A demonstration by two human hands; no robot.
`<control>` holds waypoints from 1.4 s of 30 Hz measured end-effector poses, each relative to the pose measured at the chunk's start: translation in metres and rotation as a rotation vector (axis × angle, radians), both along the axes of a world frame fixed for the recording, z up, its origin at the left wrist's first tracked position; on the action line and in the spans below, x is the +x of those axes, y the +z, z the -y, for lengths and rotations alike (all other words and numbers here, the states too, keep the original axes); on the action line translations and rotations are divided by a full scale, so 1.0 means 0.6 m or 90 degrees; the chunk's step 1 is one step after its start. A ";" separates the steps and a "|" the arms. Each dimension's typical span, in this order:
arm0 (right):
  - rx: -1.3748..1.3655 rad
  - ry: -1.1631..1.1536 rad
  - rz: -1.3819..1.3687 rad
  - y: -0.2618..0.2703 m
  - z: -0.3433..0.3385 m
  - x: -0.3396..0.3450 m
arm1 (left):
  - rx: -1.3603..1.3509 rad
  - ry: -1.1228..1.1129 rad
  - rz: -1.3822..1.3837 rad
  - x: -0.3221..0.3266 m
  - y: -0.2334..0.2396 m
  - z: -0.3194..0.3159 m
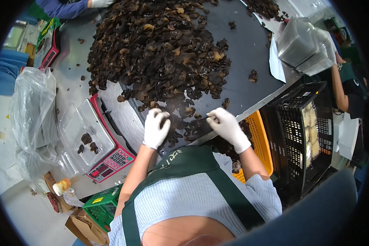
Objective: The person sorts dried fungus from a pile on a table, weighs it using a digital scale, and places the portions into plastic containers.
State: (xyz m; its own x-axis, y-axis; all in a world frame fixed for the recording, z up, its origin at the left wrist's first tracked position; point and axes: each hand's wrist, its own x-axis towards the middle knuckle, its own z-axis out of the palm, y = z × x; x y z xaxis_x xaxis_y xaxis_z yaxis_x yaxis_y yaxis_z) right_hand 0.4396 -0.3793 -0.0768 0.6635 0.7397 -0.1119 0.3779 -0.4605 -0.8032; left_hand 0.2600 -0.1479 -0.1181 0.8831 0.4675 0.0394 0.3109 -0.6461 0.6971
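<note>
A large heap of dark brown wood ear mushrooms (pixel 160 52) covers the middle of the metal table, with looser pieces trailing toward me. My left hand (pixel 156 127), in a white glove, hovers at the near left of these pieces, its fingers curled. Across from it is my gloved right hand (pixel 227 127), fingers bent inward beside a few mushrooms near the table's front edge. Whether either hand grips a piece is hidden by the fingers. Scattered wood ear pieces (pixel 189 130) lie between the hands. Left of me, a red digital scale (pixel 106 153) carries a clear plastic container (pixel 83 140) holding several pieces.
A yellow crate (pixel 261 144) with mushrooms stands below the table at my right, beside black crates (pixel 295 135). Another person holds stacked clear containers (pixel 304 46) there. A plastic bag (pixel 33 120) and second scale (pixel 47 46) are at left. Another gloved hand (pixel 101 3) works opposite.
</note>
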 end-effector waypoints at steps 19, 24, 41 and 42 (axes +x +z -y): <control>0.156 0.243 0.312 -0.062 -0.127 -0.066 | 0.147 -0.047 0.050 -0.009 -0.028 -0.036; 0.173 0.296 0.222 -0.047 -0.092 -0.073 | 0.061 -0.005 0.053 -0.050 -0.012 0.004; 0.058 0.421 0.208 -0.048 -0.099 -0.019 | 0.156 -0.081 -0.049 -0.057 -0.024 -0.020; 0.058 0.434 0.213 -0.049 -0.105 -0.024 | 0.133 -0.118 -0.054 -0.044 -0.008 -0.019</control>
State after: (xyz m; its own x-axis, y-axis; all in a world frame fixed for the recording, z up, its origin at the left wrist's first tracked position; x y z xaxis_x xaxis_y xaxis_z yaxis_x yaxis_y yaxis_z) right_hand 0.4253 -0.3162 -0.1061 0.0444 0.9944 0.0962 0.7844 0.0249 -0.6198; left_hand 0.2337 -0.1366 -0.1228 0.9571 0.2868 0.0409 0.2249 -0.8244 0.5194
